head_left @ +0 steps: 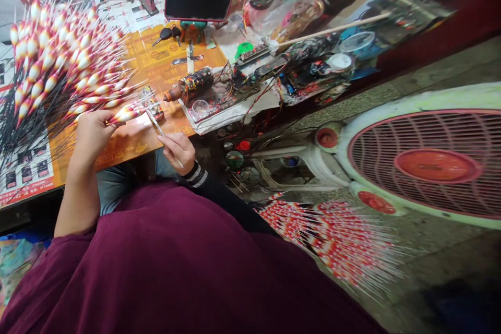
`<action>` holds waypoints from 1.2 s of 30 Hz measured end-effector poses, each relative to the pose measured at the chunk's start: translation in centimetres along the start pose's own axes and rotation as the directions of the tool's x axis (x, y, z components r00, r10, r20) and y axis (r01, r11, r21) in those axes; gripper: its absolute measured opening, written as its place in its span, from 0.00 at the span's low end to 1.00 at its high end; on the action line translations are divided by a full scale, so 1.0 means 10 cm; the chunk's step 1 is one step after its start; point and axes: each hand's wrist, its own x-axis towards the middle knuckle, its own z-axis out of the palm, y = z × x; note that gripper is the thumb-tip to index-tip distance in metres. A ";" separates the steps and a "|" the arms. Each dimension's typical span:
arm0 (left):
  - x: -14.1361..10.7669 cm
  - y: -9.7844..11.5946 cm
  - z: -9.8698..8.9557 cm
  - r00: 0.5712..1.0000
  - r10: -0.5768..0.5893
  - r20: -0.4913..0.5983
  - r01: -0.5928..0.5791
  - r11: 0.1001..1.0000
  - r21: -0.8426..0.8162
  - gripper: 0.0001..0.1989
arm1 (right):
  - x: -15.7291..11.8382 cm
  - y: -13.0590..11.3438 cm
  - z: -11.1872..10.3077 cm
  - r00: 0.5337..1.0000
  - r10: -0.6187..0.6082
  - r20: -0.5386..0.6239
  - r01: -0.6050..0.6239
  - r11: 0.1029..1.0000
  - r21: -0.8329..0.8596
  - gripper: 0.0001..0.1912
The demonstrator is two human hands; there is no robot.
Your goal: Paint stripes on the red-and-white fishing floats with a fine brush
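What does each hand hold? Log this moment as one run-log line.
left hand: painted fishing float | right hand: thin paintbrush

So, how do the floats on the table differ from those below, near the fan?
The table floats have cream-and-red bodies and dark stems; the lower floats are redder, with white stems. The table floats fan upward; the lower floats lie flatter. Both are slim, pointed bunches.

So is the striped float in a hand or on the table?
In hand: the red-and-white striped fishing float is pinched by the left hand, above the orange mat.
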 end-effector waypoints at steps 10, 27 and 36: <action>0.01 0.00 0.02 1.000 0.003 -0.011 -0.004 1.000 -0.027 0.03 | 0.04 -0.03 -0.02 0.999 -0.027 -0.036 0.028 0.999 0.029 0.20; -0.01 0.00 0.01 1.000 -0.002 0.027 0.002 1.000 -0.006 0.06 | 0.03 -0.02 -0.02 0.999 0.031 0.027 -0.032 0.999 0.036 0.21; 0.01 0.04 -0.01 0.999 0.016 0.038 -0.016 1.000 0.008 0.06 | 0.03 -0.02 0.02 0.999 0.010 -0.037 -0.007 0.998 0.058 0.20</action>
